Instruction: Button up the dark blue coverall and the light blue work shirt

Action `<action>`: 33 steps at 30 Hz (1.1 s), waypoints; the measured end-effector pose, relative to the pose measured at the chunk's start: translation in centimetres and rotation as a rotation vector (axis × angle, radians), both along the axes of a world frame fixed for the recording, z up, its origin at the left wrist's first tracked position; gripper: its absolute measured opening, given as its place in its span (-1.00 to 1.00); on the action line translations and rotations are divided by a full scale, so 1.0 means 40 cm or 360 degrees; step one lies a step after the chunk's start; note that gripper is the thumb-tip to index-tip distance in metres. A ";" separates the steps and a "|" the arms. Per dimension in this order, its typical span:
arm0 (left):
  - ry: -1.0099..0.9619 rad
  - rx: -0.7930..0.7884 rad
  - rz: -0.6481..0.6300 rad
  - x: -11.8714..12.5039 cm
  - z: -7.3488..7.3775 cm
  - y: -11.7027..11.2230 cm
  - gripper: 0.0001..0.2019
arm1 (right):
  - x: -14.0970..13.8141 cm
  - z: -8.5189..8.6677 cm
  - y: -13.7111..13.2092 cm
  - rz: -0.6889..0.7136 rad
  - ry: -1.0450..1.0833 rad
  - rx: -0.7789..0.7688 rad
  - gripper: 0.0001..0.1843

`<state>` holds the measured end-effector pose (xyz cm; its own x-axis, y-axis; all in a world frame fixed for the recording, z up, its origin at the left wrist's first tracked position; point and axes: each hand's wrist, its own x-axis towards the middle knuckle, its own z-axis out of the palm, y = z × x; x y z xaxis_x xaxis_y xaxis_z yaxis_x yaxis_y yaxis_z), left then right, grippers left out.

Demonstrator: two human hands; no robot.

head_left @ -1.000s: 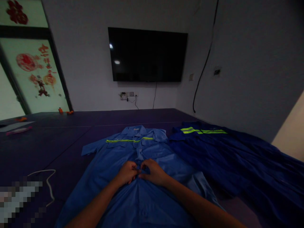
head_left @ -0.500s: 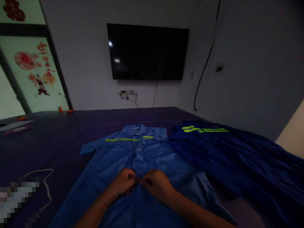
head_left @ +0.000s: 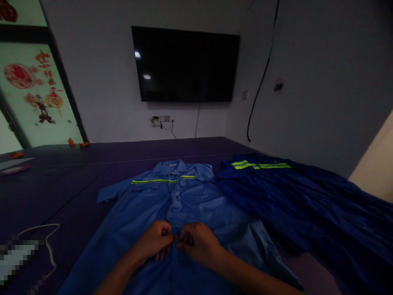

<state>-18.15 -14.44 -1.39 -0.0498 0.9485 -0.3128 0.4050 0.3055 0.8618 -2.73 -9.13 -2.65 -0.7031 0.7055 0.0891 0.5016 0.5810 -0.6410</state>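
Note:
A light blue work shirt (head_left: 196,205) with short sleeves and a yellow-green stripe across the chest lies spread out, collar pointing away from me. My left hand (head_left: 158,241) pinches the front placket low on the shirt. Facing it from the other side, my right hand (head_left: 201,246) pinches the same front edge, fingertips nearly touching those of the left. Whether a button sits between the fingertips is too small and dark to tell. To the right, a dark blue work garment (head_left: 276,200) with a wide yellow-green and grey band lies beside the shirt.
The dark purple floor mat (head_left: 76,180) stretches to the walls. A white cable (head_left: 50,250) curls at left beside a blurred-out object. Small orange things (head_left: 83,144) lie near the glass door (head_left: 33,94). A television (head_left: 187,65) hangs ahead; a black cable (head_left: 260,82) dangles at right.
The view has shifted slightly to the right. My right fingertips have moved a little and spread slightly; both hands stay at the same place on the shirt front.

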 end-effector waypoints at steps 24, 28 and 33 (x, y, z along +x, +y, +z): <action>-0.0156 -0.0111 -0.0219 -0.012 -0.004 -0.005 -0.86 | 0.002 -0.006 0.000 0.0114 -0.0038 0.0037 -0.79; -0.0145 -0.0137 -0.0237 -0.016 -0.001 -0.004 -0.89 | 0.001 -0.003 0.006 0.0157 -0.0053 -0.0030 -0.78; -0.0091 -0.0132 -0.0179 -0.016 0.007 -0.008 -0.90 | 0.000 0.001 0.012 0.0177 -0.0005 -0.0200 -0.80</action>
<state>-18.78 -14.74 -1.12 0.0755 0.9178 -0.3899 0.3916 0.3323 0.8580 -2.72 -8.65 -2.61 -0.7776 0.6287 0.0031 0.4406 0.5485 -0.7106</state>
